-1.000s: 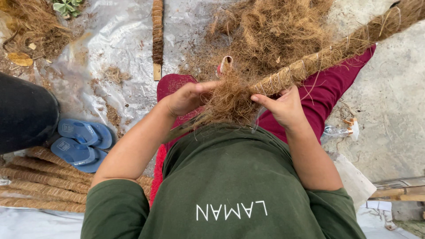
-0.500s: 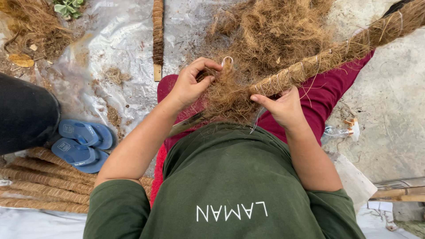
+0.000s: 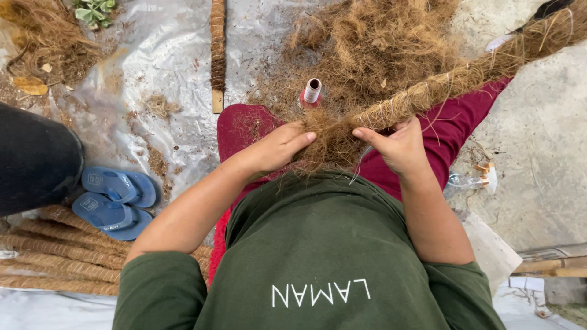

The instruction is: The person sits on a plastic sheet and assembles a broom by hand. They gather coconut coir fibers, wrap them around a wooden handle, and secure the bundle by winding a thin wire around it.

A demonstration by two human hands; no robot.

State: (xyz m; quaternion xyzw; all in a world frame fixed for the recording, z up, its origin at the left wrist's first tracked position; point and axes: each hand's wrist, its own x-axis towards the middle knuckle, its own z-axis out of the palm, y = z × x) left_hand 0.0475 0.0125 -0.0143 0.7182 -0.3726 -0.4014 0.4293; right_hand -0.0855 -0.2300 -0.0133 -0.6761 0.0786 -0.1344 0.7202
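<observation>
Seen from above, a person in a dark green shirt and maroon trousers sits on a grey plastic ground sheet (image 3: 153,55), both bare forearms reaching forward to the centre of the frame. The left hand (image 3: 278,146) lies palm down, fingers pressed together and extended, resting on a loose tuft of brown coconut fibre (image 3: 327,137) at the near end of a long fibre-wrapped pole (image 3: 465,76). The right hand (image 3: 397,146) sits just right of the tuft, thumb and forefinger pinching fibre where the pole's wrapped part ends. The pole runs diagonally from the centre to the upper right corner, crossing above the right leg. Behind the hands, at top centre, a large heap of loose brown fibre (image 3: 373,43) crowds the work, with a red spool of pale thread (image 3: 311,93) standing just beyond the left hand. A second fibre-wrapped stick (image 3: 217,46) lies upright in the frame at upper centre-left. At left, a pair of blue rubber sandals (image 3: 116,195) sits near a stack of finished fibre-wrapped poles (image 3: 55,256) in the lower left. Bare sheet lies open at upper left, bare concrete (image 3: 538,153) at right.
</observation>
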